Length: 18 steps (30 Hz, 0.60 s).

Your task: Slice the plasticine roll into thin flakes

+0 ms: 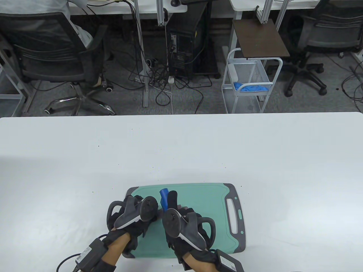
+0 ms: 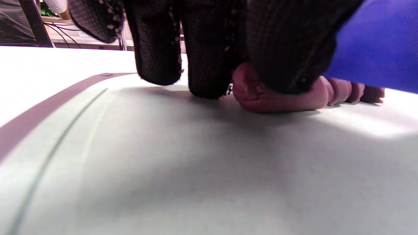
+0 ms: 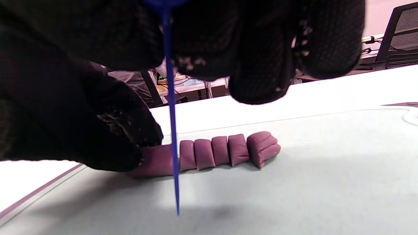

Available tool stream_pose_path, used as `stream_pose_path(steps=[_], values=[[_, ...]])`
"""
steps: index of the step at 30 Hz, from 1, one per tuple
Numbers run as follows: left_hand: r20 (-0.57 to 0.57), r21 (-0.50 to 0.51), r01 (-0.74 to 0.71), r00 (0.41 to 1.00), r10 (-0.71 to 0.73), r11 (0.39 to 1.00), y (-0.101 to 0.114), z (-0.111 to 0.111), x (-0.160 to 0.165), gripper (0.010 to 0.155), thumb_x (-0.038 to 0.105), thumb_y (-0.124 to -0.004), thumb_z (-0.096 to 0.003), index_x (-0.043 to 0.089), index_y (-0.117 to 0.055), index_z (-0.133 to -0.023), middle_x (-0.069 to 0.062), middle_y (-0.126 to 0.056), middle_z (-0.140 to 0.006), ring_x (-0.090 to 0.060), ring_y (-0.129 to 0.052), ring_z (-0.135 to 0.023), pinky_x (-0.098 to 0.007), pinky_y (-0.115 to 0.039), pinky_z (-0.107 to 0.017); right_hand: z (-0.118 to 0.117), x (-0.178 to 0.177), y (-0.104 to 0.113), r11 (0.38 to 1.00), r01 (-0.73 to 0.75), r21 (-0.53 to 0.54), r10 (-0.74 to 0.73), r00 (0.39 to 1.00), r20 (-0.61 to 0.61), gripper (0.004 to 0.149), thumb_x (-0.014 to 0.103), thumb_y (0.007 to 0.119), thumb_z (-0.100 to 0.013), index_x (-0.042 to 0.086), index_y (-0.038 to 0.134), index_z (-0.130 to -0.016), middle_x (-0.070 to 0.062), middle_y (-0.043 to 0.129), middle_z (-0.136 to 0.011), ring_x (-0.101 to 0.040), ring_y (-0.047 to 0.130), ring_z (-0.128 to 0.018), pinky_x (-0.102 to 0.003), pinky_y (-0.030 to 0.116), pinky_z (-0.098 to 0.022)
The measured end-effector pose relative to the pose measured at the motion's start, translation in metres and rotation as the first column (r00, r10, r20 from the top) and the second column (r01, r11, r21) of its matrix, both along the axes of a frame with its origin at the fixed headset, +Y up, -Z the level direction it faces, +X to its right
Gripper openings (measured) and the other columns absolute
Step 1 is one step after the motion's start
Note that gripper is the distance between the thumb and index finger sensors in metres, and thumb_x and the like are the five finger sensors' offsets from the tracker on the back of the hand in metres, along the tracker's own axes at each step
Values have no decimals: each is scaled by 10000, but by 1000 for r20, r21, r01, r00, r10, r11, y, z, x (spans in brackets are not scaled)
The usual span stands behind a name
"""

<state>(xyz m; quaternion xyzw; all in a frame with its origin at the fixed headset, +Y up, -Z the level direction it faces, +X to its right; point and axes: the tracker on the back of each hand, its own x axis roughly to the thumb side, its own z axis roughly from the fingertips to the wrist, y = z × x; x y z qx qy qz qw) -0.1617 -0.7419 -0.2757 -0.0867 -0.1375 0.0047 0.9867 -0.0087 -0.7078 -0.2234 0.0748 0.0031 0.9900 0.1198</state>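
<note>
The left hand (image 1: pixel 133 218) is pressing the purple plasticine roll (image 3: pixel 156 161) onto the cutting board (image 1: pixel 215 204), near its left edge. The roll is lying lengthwise along the board, five cut pieces (image 3: pixel 228 150) trailing from its right end. The right hand (image 1: pixel 184 226) is gripping a blue knife (image 3: pixel 172 130), blade edge-on across the roll; in the table view both hands are hiding the roll.

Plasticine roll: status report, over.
Left hand presses the uncut plasticine roll onto the cutting board. Right hand grips the blue knife, blade down in the roll. Five slices cut. Nothing obstructing.

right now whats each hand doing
left hand: pressing down on the purple clay roll.
right hand: gripping the blue knife, blade in the roll.
</note>
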Motion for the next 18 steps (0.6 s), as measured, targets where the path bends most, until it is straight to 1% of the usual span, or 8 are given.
stream_pose_path(steps=[5,18], values=[[-4,-6,-11,1000,11,1000,0,-1,-1,516,488,-920,-298,355,-907,-796,94,-1002,-836,-316,-936,-899,-581,-683,-718,2,-1,4,1000,19,22,-19,1000,-12,852,375,843,-446,159,291,-1058,-66,923,-472,-370,951,-541,-613,773,-490],[1,-5,-17,1000,17,1000,1,-3,-1,486,477,-927,-300,359,-932,-771,91,-1014,-819,-309,-944,-894,-581,-685,-718,4,-2,5,999,30,35,-29,999,-15,833,383,849,-442,152,335,-1056,-56,940,-439,-360,977,-505,-606,798,-463]])
